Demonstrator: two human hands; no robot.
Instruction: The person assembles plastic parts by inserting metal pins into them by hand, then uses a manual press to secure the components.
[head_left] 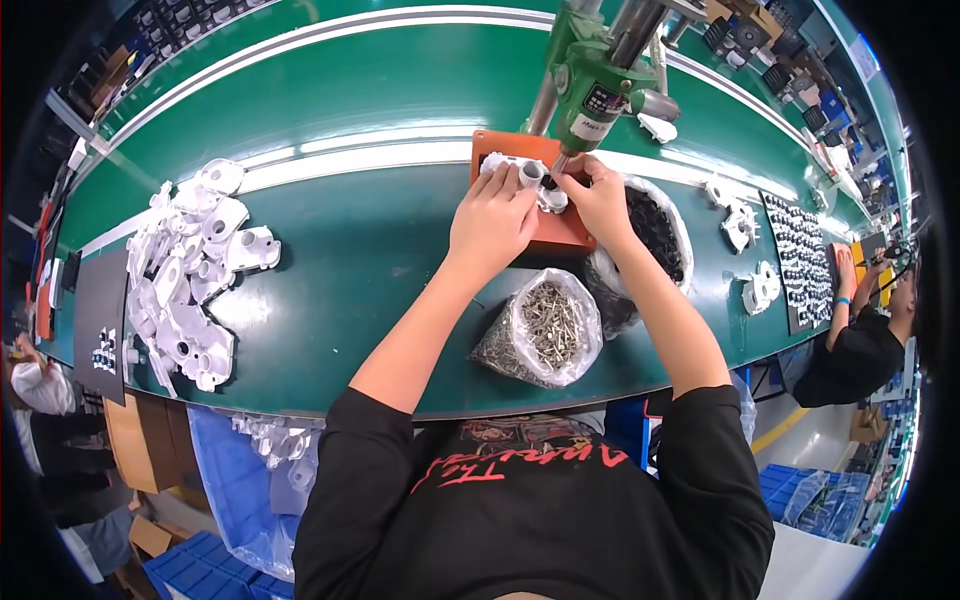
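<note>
A white plastic housing with a round tube rests on an orange fixture under a green machine head. My left hand is closed over the near left side of the housing, fingers pressed on it. On the other side, my right hand pinches with thumb and forefinger close beside the machine's metal tip. Whatever lies between those fingertips is too small to make out. A small black piece shows in the housing between my hands. Just in front of the fixture stands a clear bag of metal screws.
A bag of black parts stands by my right forearm. White housings are heaped at the left. Further right lie loose white parts and a board with rows of small parts. A co-worker sits at the far right.
</note>
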